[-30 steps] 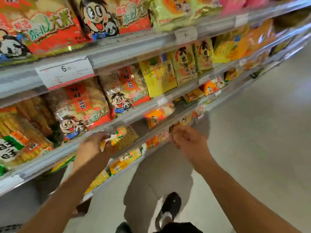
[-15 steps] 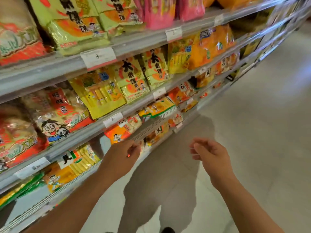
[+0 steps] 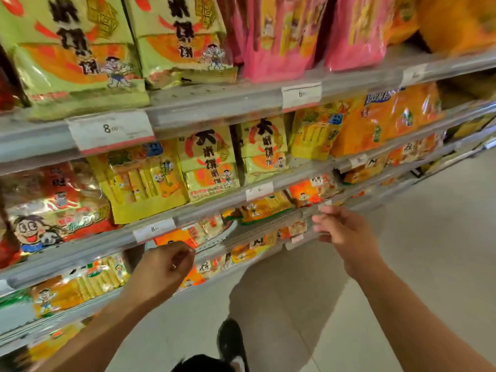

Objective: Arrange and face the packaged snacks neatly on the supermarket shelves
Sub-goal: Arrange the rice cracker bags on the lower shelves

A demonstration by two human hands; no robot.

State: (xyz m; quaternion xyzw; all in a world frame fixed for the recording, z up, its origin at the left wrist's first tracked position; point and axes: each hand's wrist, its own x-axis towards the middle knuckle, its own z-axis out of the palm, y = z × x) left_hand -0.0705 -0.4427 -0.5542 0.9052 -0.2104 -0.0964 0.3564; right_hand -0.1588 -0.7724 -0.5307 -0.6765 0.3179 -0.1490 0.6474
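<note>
A supermarket aisle: tiered metal shelves (image 3: 214, 103) packed with bagged snacks (image 3: 209, 162), price tags (image 3: 110, 130) clipped along their edges, above a tiled floor (image 3: 429, 237).

Both forearms are bare to the frame's lower edge, with no sleeve showing. The left hand (image 3: 163, 267) and the right hand (image 3: 346, 232) wear no gloves. At the bottom, a black shoe with a pale sole edge (image 3: 230, 342) shows, beside dark, blurred clothing (image 3: 204, 365).
</note>
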